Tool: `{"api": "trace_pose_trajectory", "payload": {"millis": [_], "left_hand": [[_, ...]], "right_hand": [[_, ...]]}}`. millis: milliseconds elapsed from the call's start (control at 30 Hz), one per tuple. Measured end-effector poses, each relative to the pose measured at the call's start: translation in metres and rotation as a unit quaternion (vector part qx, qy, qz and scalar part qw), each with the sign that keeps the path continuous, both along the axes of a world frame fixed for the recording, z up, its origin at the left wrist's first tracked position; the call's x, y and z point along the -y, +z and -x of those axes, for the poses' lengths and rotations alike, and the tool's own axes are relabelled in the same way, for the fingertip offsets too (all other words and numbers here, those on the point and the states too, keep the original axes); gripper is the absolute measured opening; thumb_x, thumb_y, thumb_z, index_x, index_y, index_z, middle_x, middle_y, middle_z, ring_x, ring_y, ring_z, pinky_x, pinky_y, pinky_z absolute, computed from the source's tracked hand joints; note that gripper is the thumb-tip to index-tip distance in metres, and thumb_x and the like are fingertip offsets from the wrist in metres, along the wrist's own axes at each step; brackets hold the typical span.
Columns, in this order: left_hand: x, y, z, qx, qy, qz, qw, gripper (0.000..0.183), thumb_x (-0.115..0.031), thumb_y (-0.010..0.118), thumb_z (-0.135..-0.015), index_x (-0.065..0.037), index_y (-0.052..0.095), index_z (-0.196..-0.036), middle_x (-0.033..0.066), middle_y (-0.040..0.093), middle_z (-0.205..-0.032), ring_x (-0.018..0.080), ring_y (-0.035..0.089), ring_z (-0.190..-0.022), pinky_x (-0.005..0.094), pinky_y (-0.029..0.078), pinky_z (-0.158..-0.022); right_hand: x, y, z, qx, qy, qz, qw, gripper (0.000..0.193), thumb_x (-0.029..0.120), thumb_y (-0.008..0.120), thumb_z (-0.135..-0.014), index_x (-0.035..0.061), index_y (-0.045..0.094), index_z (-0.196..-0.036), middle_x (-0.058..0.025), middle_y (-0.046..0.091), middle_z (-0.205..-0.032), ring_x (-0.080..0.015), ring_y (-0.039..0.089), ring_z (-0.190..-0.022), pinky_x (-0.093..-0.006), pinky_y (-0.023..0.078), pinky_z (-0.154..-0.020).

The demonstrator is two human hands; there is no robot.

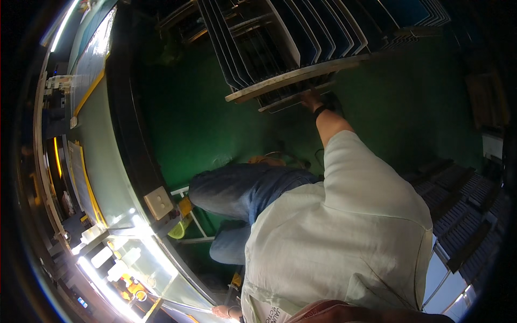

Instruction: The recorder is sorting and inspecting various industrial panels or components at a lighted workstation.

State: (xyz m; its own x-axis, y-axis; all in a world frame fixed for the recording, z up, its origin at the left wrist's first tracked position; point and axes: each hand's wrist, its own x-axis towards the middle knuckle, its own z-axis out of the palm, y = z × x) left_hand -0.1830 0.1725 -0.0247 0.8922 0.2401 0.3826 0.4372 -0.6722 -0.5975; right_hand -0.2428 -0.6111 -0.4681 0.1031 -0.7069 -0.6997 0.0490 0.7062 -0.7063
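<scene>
My right arm stretches out to the far side, and my right hand (311, 99) is at the lower front of a large rack (291, 79). The hand appears to touch the frame below its pale front rail, but shadow hides the fingers. Many thin, dark panels with light edges (318, 29) are lined up in this rack. At the lower edge of the view, my left hand (221, 311) lies on the edge of the glass-topped lit table (186, 293), its fingers stretched out with nothing visible in them.
Along the left runs a long bench (102, 145) with yellow-edged sheets. A white switch box (158, 203) sits on its dark side. Beside my legs stands a white metal frame (199, 223). Stacked slatted pieces (463, 210) are at the right, above a green floor (188, 118).
</scene>
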Motion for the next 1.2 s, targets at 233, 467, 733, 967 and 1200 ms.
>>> {"api": "trace_pose_trajectory", "payload": {"millis": [233, 467, 733, 967, 1200], "left_hand": [[0.008, -0.012, -0.014, -0.023, -0.017, 0.021, 0.999, 0.038, -0.026, 0.044, -0.089, 0.001, 0.054, -0.114, 0.0225, 0.055, -0.113, 0.0373, 0.056, -0.101, 0.0441, 0.049, -0.080], [0.010, -0.008, -0.008, -0.012, -0.004, 0.014, 1.000, 0.038, -0.026, 0.044, -0.089, 0.001, 0.054, -0.113, 0.0225, 0.055, -0.112, 0.0372, 0.056, -0.101, 0.0442, 0.049, -0.080], [0.016, -0.008, -0.014, -0.021, -0.009, 0.018, 1.000, 0.037, -0.026, 0.044, -0.089, 0.001, 0.054, -0.113, 0.0224, 0.055, -0.112, 0.0372, 0.056, -0.101, 0.0442, 0.049, -0.080], [0.014, -0.021, -0.020, -0.037, -0.013, 0.039, 0.998, 0.037, -0.026, 0.044, -0.089, 0.001, 0.055, -0.112, 0.0224, 0.056, -0.112, 0.0371, 0.056, -0.100, 0.0443, 0.049, -0.080], [0.018, -0.002, -0.007, -0.014, 0.005, 0.010, 1.000, 0.037, -0.025, 0.044, -0.089, 0.001, 0.055, -0.111, 0.0223, 0.056, -0.112, 0.0371, 0.056, -0.100, 0.0443, 0.049, -0.079]], "right_hand": [[0.044, -0.023, 0.056, -0.359, 0.231, 0.315, 0.848, 0.045, 0.021, 0.057, -0.074, 0.0146, 0.057, -0.118, -0.0241, 0.039, -0.132, -0.0420, 0.033, -0.123, -0.0524, 0.029, -0.101], [0.042, -0.011, 0.051, -0.238, 0.210, 0.301, 0.899, 0.041, 0.034, 0.057, -0.079, 0.0091, 0.061, -0.111, -0.0232, 0.042, -0.129, -0.0387, 0.039, -0.120, -0.0461, 0.031, -0.101], [0.074, -0.067, 0.092, -0.232, 0.039, 0.177, 0.956, 0.032, 0.030, 0.054, -0.081, 0.0069, 0.058, -0.104, -0.0160, 0.051, -0.102, -0.0273, 0.046, -0.096, -0.0384, 0.040, -0.077], [0.113, -0.142, 0.151, -0.187, 0.131, 0.368, 0.901, 0.026, 0.027, 0.050, -0.083, 0.0093, 0.052, -0.101, -0.0056, 0.049, -0.081, -0.0152, 0.047, -0.070, -0.0300, 0.039, -0.054], [0.072, -0.115, 0.080, -0.342, 0.108, 0.151, 0.921, 0.033, 0.017, 0.055, -0.083, 0.0007, 0.057, -0.111, -0.0215, 0.049, -0.124, -0.0350, 0.045, -0.117, -0.0412, 0.041, -0.095]]}}
